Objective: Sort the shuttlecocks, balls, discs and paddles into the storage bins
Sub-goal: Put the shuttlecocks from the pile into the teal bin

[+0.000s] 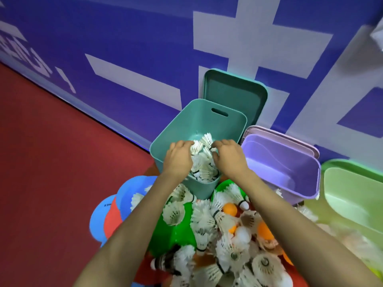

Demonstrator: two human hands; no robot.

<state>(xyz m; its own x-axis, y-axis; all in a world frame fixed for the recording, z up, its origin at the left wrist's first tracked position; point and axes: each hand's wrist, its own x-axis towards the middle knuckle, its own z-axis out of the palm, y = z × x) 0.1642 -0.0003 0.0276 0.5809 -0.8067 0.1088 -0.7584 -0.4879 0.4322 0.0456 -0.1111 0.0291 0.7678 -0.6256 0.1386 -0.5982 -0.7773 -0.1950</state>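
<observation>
Nearest the camera, a loose pile of shuttlecocks (228, 245) lies on the red floor (51, 162). They have white feather skirts, round cork tips and dark bands at the neck, and they point every way. Orange balls (229, 209) and a white ball (242, 235) sit among them. The pile rests partly on a green disc (176, 230). Blue discs (128, 193) and a red disc (113, 218) overlap one another just to the left of it.

Beyond the pile stands a teal bin (176, 129), upright, with a slot handle in its far wall. It holds a heap of white shuttlecocks (204, 170) against its near side. Both hands are over the bin's opening. The left hand (178, 156) has its fingers (187, 144) curled round a feather shuttlecock (196, 147). The right hand (230, 156) has its fingers (217, 144) bent and pinching the banded neck of a second shuttlecock (207, 139), whose skirt fans upward. Both held shuttlecocks are above the heap, inside the rim.

Just right of the teal bin is a purple bin (286, 162); its smooth inner floor shows. Right again, a light green bin (352, 193) is cut off by the frame edge, and its contents cannot be told.

Farthest, a teal lid (234, 94) leans against the blue and white wall (124, 38), behind the teal bin. A purple lid (290, 136) stands behind the purple bin.
</observation>
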